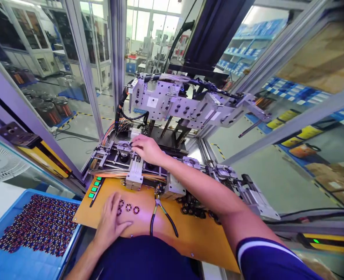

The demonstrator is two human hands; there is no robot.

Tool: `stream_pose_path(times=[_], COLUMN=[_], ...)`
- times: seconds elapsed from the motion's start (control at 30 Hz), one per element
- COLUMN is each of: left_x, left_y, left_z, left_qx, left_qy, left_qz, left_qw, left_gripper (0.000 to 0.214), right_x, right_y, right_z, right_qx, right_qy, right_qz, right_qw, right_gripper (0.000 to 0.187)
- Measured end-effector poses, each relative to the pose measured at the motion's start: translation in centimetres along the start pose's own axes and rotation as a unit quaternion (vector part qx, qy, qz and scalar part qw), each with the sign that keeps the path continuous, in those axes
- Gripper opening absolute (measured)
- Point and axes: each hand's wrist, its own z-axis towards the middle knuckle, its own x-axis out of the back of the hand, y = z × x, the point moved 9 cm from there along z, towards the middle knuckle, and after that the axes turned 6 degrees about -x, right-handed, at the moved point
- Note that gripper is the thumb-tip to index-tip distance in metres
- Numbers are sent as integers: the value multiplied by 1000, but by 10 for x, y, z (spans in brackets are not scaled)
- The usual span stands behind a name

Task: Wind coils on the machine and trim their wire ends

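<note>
My left hand (111, 219) rests on the orange board, thumb apart from the other fingers. Close beside its fingertips lie several small ring-shaped parts (128, 207) with dark and copper colouring. My right hand (149, 149) reaches across the machine to a metal fixture (124, 146) at its left end. Its fingers are pinched at the fixture's right edge, and what they hold is too small and hidden to make out. A pair of pliers (158, 203) lies on the board between my arms, handles spread towards me.
A blue tray (2, 264) full of similar ring parts stands at the left. Green-lit buttons (93, 189) sit on the board's left side. Above the fixtures hangs a metal tooling plate (172, 102). More fixtures (226, 170) and black round parts (193, 211) are to the right.
</note>
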Motion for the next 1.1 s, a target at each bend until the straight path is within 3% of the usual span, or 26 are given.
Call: stream_pose_path(times=[0.13, 0.3, 0.7, 0.93, 1.03, 1.1], left_x=[-21, -24, -22, -18, -7, 12], left_y=[2, -1, 0, 2, 8, 8], left_z=[-1, -1, 4, 7, 5, 9], left_qx=[-28, -25, -20, -14, -23, -26], left_qy=[-10, -7, -15, 1, 21, 48], left_qz=[4, -2, -10, -12, 2, 20], left_qw=[1000, 1000, 1000, 1000, 999, 998], left_gripper=[78, 68, 68, 66, 64, 59], right_x=[-41, -62, -69, -66, -52, -29], right_y=[28, 44, 39, 17, 11, 4], right_z=[46, 44, 54, 23, 20, 17], right_qx=[10, 15, -12, 35, 43, 36], right_qy=[-49, -88, -131, -139, -113, -69], right_qz=[-74, -129, -239, -254, -240, -229], right_qw=[996, 988, 962, 956, 963, 970], right_gripper=[4, 10, 11, 21, 23, 31])
